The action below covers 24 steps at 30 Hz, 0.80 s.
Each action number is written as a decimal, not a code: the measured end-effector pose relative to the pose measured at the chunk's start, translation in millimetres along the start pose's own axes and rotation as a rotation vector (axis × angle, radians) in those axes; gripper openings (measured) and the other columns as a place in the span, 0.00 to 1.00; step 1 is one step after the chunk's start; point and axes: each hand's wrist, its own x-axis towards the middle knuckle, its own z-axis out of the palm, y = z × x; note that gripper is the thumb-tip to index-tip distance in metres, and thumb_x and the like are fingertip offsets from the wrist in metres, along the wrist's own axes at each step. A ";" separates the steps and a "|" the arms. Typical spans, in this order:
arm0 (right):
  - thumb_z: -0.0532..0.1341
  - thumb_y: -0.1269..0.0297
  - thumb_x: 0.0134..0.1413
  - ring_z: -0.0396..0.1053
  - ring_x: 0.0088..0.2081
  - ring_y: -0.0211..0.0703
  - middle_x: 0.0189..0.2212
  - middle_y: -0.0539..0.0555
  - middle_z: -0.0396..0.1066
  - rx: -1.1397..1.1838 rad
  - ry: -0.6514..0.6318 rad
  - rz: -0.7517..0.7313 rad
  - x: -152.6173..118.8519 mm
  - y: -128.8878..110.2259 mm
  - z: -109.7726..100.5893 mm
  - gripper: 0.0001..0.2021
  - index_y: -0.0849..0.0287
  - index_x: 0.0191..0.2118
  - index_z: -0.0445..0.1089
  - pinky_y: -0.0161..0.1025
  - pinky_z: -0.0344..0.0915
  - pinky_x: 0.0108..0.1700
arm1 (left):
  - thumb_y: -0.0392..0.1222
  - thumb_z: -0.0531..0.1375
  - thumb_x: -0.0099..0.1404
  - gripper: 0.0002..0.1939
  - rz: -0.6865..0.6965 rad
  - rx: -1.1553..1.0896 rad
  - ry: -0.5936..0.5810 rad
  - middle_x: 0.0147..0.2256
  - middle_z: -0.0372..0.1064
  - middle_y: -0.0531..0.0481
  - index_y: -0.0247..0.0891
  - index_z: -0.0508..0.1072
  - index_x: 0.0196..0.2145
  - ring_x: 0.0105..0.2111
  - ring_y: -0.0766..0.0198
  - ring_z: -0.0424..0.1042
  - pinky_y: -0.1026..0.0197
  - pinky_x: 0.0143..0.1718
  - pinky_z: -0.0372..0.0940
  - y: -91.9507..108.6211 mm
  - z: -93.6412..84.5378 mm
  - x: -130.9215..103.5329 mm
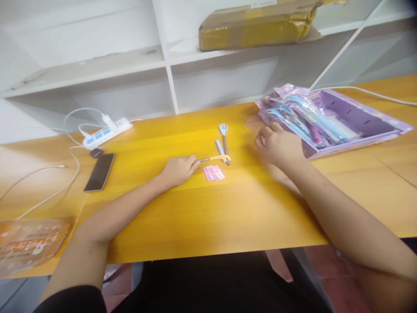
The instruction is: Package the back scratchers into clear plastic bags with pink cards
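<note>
Yellow back scratcher is gripped in your left hand, its tip crossing over the blue back scratcher on the bench. Your right hand is curled just beside the purple box, and I cannot tell if it holds anything

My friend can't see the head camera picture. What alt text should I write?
A person's left hand holds a thin, yellow-ended rod at a yellowish table, near a blue-clawed stick and pink cards. The right hand is beside a purple box of plastic-wrapped things. A phone and power strip lie at left.
</note>
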 end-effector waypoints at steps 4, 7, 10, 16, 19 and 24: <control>0.51 0.54 0.74 0.77 0.48 0.64 0.53 0.74 0.74 -0.121 -0.223 0.093 -0.6 8.4 1.4 0.25 0.69 0.56 0.75 0.50 0.70 0.43 | 0.55 0.43 0.83 0.23 -0.003 -0.016 -0.003 0.40 0.81 0.43 0.39 0.72 0.49 0.37 0.53 0.79 0.56 0.35 0.62 -0.6 1.4 0.0; 0.52 0.55 0.74 0.77 0.51 0.67 0.55 0.78 0.73 -0.122 -0.237 0.100 -0.7 11.8 4.2 0.25 0.71 0.58 0.73 0.53 0.71 0.45 | 0.55 0.43 0.83 0.23 0.003 -0.014 0.004 0.41 0.81 0.43 0.39 0.72 0.50 0.37 0.52 0.79 0.55 0.36 0.63 -0.4 1.4 0.1; 0.51 0.60 0.74 0.78 0.49 0.66 0.54 0.77 0.73 -0.119 -0.218 0.115 0.6 15.0 1.6 0.22 0.70 0.60 0.71 0.53 0.70 0.46 | 0.54 0.42 0.84 0.24 0.002 -0.007 0.002 0.41 0.82 0.42 0.39 0.72 0.51 0.38 0.53 0.79 0.56 0.36 0.63 0.3 0.3 0.0; 0.53 0.56 0.73 0.78 0.50 0.69 0.55 0.80 0.74 -0.111 -0.280 0.201 3.1 17.5 -12.1 0.24 0.72 0.60 0.70 0.52 0.65 0.44 | 0.54 0.42 0.84 0.24 -0.001 0.006 0.002 0.42 0.82 0.42 0.38 0.72 0.52 0.38 0.52 0.80 0.55 0.36 0.64 0.6 0.3 -0.1; 0.54 0.53 0.74 0.77 0.50 0.71 0.51 0.83 0.75 -0.088 -0.288 0.244 3.5 17.6 -14.1 0.25 0.74 0.59 0.70 0.54 0.64 0.45 | 0.54 0.42 0.84 0.24 -0.002 0.005 0.007 0.42 0.82 0.42 0.38 0.72 0.53 0.38 0.52 0.80 0.55 0.36 0.64 0.3 1.1 0.0; 0.58 0.56 0.69 0.77 0.50 0.71 0.49 0.83 0.76 -0.069 -0.319 0.264 5.2 19.2 -12.5 0.24 0.73 0.59 0.69 0.54 0.63 0.45 | 0.54 0.42 0.84 0.24 -0.004 0.005 -0.002 0.42 0.82 0.42 0.38 0.72 0.53 0.39 0.51 0.80 0.55 0.36 0.64 0.4 0.3 0.1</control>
